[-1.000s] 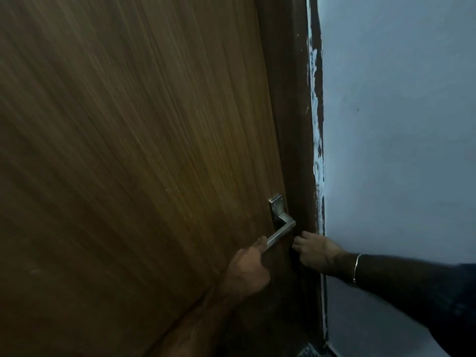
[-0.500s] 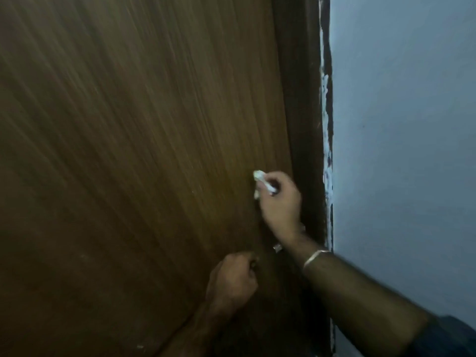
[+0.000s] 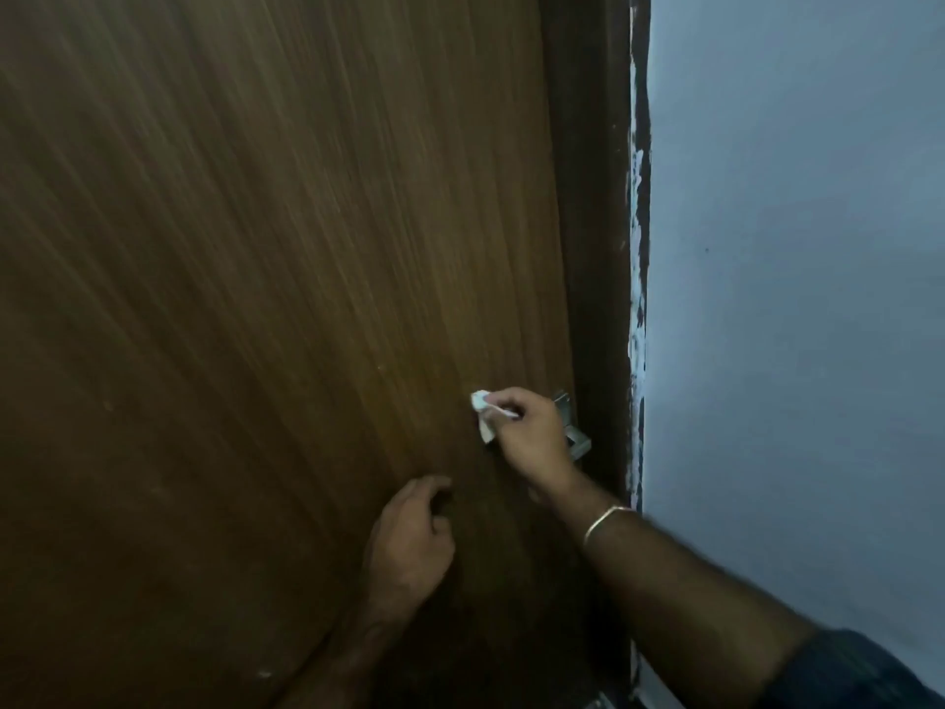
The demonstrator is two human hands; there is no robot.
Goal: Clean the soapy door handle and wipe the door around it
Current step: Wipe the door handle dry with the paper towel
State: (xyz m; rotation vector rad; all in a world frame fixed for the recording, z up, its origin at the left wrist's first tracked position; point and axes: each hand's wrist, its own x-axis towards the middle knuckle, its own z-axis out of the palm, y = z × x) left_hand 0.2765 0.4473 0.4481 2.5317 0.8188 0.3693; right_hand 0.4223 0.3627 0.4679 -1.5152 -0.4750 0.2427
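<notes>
Pinching a small white tissue (image 3: 485, 414) between curled fingers, the right hand (image 3: 529, 434) holds it against the wooden door (image 3: 266, 299) just left of the metal handle (image 3: 575, 432), which the hand partly hides. Below and left of the handle, the left hand (image 3: 411, 539) hangs near the door, fingers loosely curled, holding nothing. 1 thin bangle (image 3: 606, 521) circles the right wrist.

Dim light; pale blue wall (image 3: 792, 299) meets dark frame (image 3: 593, 197) along chipped white paint (image 3: 636, 278).
</notes>
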